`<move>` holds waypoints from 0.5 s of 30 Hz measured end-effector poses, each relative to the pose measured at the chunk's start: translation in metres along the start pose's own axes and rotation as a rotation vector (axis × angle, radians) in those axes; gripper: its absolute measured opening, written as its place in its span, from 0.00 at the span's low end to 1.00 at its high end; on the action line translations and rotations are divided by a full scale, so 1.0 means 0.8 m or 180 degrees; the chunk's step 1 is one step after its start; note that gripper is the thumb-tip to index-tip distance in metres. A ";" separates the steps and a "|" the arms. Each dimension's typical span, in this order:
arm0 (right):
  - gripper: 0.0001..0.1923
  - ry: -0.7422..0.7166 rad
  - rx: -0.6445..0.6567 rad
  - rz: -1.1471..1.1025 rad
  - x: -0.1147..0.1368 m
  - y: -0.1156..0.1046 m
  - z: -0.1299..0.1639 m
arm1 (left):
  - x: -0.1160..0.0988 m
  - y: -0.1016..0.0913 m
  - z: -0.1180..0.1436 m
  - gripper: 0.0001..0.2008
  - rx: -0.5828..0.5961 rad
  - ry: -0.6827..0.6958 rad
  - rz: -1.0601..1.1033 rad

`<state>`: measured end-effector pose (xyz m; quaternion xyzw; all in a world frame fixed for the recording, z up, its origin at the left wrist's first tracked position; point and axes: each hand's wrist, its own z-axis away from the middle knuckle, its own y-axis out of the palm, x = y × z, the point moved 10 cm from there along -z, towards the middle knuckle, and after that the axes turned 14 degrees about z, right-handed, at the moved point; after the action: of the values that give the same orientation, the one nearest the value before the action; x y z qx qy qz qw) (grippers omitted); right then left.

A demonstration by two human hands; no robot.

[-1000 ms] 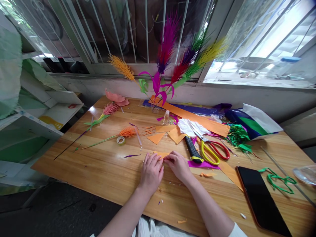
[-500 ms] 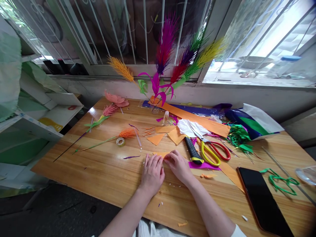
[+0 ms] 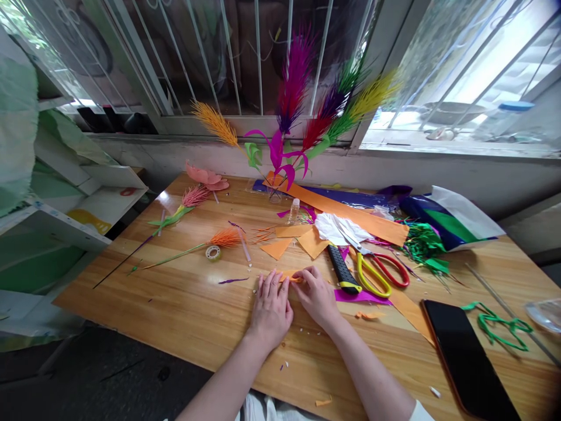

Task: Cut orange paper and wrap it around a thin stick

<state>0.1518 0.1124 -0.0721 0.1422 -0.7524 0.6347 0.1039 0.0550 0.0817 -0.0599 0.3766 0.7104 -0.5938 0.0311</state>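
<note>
An orange paper piece [image 3: 291, 276] was being worked flat on the table [image 3: 175, 304].
It was pinned under the left hand [image 3: 270, 307], fingers spread flat, and pinched at its edge by the right hand [image 3: 316, 295]. Finished flowers [image 3: 298, 111] were already stood by the window; scissors [image 3: 372, 266] lay unused nearby.

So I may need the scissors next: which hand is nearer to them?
Right. The right hand lies just left of the scissors, near the handles; the left hand sits beyond it, farther left.
</note>
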 end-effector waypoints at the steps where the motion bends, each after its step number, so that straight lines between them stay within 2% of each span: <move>1: 0.07 -0.0018 0.0017 -0.0014 0.000 0.001 0.000 | 0.000 0.000 0.000 0.25 0.0009 -0.0007 -0.0003; 7: 0.07 -0.0076 0.0090 0.0099 0.001 0.004 -0.001 | 0.001 0.002 0.001 0.25 0.0050 -0.0034 -0.0038; 15: 0.09 0.0125 -0.0016 0.0319 -0.002 0.001 -0.002 | -0.001 0.008 -0.005 0.28 0.0196 -0.0005 -0.0094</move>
<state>0.1530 0.1140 -0.0729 0.0917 -0.7581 0.6398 0.0870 0.0608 0.0846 -0.0638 0.3664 0.6973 -0.6160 0.0112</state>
